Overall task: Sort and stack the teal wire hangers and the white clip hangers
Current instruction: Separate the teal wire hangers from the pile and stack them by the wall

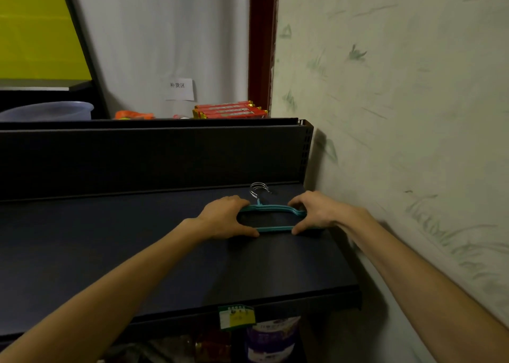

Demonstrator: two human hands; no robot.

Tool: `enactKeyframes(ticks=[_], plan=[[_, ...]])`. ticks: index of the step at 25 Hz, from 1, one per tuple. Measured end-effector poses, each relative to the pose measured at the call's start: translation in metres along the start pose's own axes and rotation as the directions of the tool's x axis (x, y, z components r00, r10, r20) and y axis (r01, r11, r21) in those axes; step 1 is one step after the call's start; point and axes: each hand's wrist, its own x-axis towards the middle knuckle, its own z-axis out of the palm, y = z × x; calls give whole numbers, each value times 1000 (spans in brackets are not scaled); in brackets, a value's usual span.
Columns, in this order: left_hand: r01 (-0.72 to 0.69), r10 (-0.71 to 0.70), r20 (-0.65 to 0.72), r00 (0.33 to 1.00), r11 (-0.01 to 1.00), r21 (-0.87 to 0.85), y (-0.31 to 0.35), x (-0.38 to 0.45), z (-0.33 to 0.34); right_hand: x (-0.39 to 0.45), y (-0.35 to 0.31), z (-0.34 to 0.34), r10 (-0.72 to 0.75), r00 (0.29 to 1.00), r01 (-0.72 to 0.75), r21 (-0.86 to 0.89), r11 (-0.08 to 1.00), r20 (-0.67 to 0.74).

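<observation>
Teal wire hangers (271, 219) stacked flat on dark shelf (137, 252) by the wall, left hand (224, 219) and right hand (314, 211) gripping opposite ends; likely light, springy, tangle-prone, best held at shoulders.

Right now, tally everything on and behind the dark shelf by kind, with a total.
Stack of teal wire hangers, number in it unclear, gripped by left hand and right hand: 1
Red snack packs: about 4
Bluish plastic basin: 1
Paper sign: 1
White clip hangers: 0
Total: about 7
</observation>
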Motion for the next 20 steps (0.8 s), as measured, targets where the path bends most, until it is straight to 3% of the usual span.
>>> enactKeyframes(ticks=[3, 7, 10, 15, 20], plan=[[-11, 14, -33, 999, 995, 98, -11, -20, 12, -1, -10, 10, 26, 997, -29, -36, 999, -72], [148, -118, -193, 974, 978, 147, -55, -60, 14, -6, -61, 40, -50, 897, 7, -98, 995, -440], [257, -217, -231, 948, 954, 158, -105, -119, 5, 5, -137, 69, -136, 859, 95, -108, 990, -494], [427, -338, -360, 869, 882, 201, -222, -273, -29, 34, -322, 116, -276, 744, 313, -48, 948, -608], [659, -510, -494, 705, 728, 188, -362, -461, -66, 55, -560, 161, -425, 678, 563, 53, 825, -600]])
